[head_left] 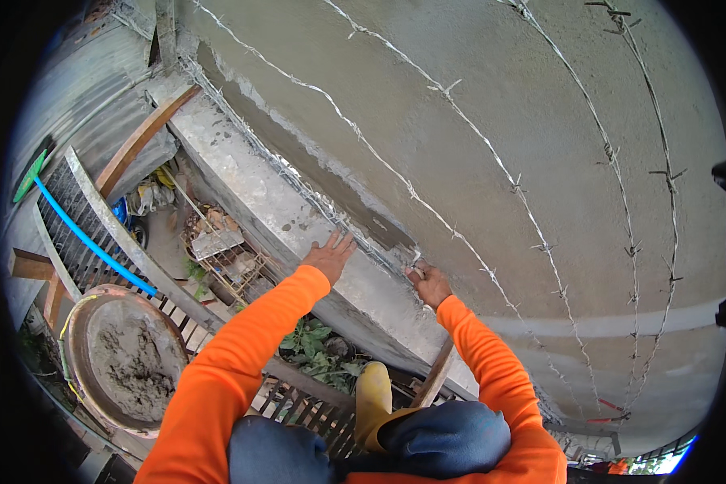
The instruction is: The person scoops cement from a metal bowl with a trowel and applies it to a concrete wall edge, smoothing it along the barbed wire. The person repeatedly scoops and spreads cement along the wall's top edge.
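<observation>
My left hand (331,256) lies with its fingers spread on top of the rough grey concrete ledge (254,189), close to the foot of the wall. My right hand (430,284) is at the seam between ledge and wall, its fingers curled in. A small pale bit shows just above its fingertips; whether it is held I cannot make out. Between ledge and grey plastered wall (492,97) runs a rough strip of mortar (298,184). Both arms wear orange sleeves.
Several strands of barbed wire (411,189) cross in front of the wall. A round tub of wet mortar (129,355) stands at the lower left on slatted planks. Wooden pieces (141,141), a blue pipe (97,242) and rubble (222,234) lie beyond. My yellow boot (373,403) is below.
</observation>
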`<state>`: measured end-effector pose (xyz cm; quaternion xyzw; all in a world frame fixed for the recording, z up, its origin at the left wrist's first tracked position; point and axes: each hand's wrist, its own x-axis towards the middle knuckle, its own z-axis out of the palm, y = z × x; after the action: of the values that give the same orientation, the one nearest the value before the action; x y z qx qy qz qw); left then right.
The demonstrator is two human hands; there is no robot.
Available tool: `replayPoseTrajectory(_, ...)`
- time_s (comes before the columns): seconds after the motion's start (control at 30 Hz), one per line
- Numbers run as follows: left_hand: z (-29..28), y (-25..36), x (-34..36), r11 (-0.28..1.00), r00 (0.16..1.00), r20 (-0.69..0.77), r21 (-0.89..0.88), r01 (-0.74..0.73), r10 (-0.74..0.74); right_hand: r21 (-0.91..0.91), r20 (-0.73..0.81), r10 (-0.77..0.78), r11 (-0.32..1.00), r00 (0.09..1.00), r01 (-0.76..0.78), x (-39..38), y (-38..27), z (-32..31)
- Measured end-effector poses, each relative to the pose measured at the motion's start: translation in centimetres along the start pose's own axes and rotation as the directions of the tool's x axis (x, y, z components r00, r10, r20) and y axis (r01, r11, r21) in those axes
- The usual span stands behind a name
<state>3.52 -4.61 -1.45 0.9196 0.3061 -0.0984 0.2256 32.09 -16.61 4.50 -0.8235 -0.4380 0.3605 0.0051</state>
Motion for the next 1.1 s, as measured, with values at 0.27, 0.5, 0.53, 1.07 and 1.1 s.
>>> replayPoseTrajectory(0.27,-0.9,0.4,0.2,0.999,0.995,0.096,0.041,0.019,-0.023,-0.049,0.156,0.178,0.984,0.972,-0.172,1.0,-1.7,-0.1)
replayPoseTrajectory(0.5,-0.7,0.5,-0.2,0.998,1.0,0.025,0.062,0.013,-0.015,-0.284,0.01,-0.099,0.954,0.995,0.098,0.8,-0.7,0.5)
replayPoseTrajectory(0.53,-0.8,0.5,-0.1,0.998,0.999,0.038,0.069,0.013,-0.015,-0.285,0.008,-0.108,0.953,0.994,0.106,0.9,-0.7,0.6)
replayPoseTrajectory(1.07,-0.4,0.3,0.2,0.997,1.0,0.014,0.071,0.004,-0.005,-0.267,-0.1,-0.113,0.96,0.989,0.083,1.7,-3.0,1.6)
replayPoseTrajectory(1.1,-0.4,0.2,0.1,0.999,1.0,0.009,0.042,0.003,-0.004,-0.244,-0.082,-0.109,0.966,0.991,0.086,1.4,-2.9,1.6)
